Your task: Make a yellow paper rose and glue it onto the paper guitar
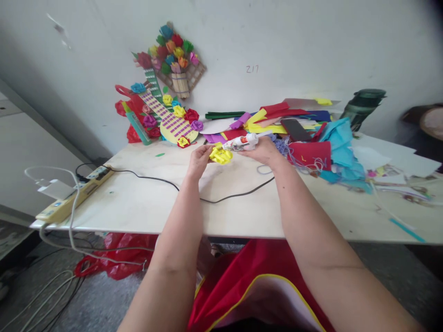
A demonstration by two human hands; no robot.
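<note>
1. Both bare forearms are reaching forward over the pale, smooth table (pixel 155 207), converging towards the middle; the left forearm (pixel 182 221) is running nearly straight, the right forearm (pixel 308 212) slanting inward.
2. A thin black cord (pixel 215 202) is curving across the tabletop on the near side of the hands.
3. The left hand (pixel 199 162) is pinching the left edge of a yellow crumpled-paper flower (pixel 222 155), its fingertips closed on the paper. The flower is lying to the right of this grip, between the hands, its loops spreading towards the right.
4. The right hand (pixel 263 150) is closing around the back part of a white, patterned glue gun (pixel 238 143). The gun's long axis is running roughly crosswise, its nose pointing left at the flower's upper right side; whether they are touching cannot be told. Finger placement on the trigger is remaining hidden.
5. Beyond the hands, coloured paper strips (pixel 273 121) are lying heaped, and a yellow guitar-shaped craft (pixel 173 127) with paper flowers is leaning near the wall (pixel 294 50).
</note>
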